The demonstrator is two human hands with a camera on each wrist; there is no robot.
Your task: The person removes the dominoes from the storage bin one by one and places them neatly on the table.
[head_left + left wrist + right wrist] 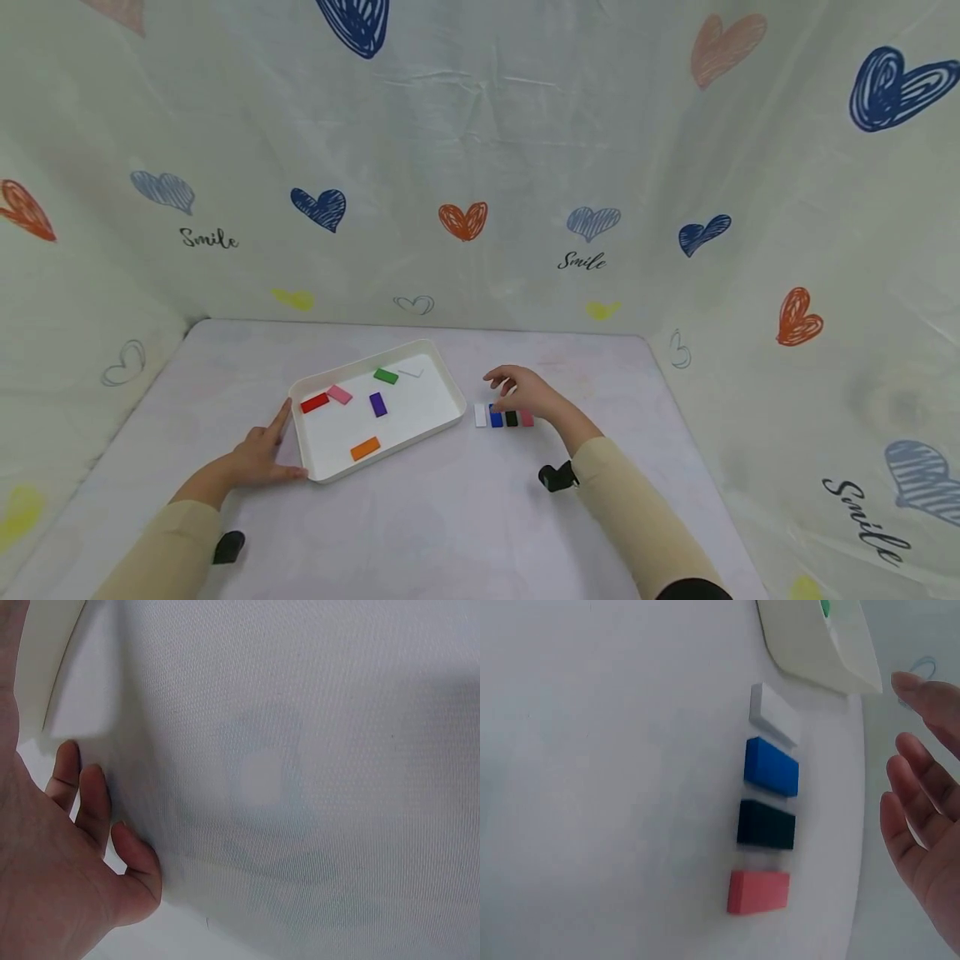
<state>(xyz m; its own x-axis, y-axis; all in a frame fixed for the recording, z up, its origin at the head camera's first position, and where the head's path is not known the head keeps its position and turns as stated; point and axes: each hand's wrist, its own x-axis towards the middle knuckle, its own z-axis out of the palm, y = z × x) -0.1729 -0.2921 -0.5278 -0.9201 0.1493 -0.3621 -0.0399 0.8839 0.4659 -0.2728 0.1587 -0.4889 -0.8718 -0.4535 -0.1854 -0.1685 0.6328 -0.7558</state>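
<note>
My left hand (258, 457) has its fingers spread along the left end of a shallow white tray (416, 412), fingertip and thumb right at its rim. Inside the tray lie small rectangular blocks: red (315, 403), pink (340, 394), green (386, 376), purple (378, 405), orange (365, 448) and a white one (411, 373). Above a row right of the tray hovers my right hand (528, 392), fingers loosely bent and holding nothing. That row has a white block (775, 715), a blue block (772, 766), a very dark block (766, 825) and a pinkish-red block (759, 892).
A pale cloth covers the table (420, 533). Behind it and at both sides hangs a light curtain (465, 142) printed with hearts and the word Smile. Black devices (558, 477) sit at both wrists.
</note>
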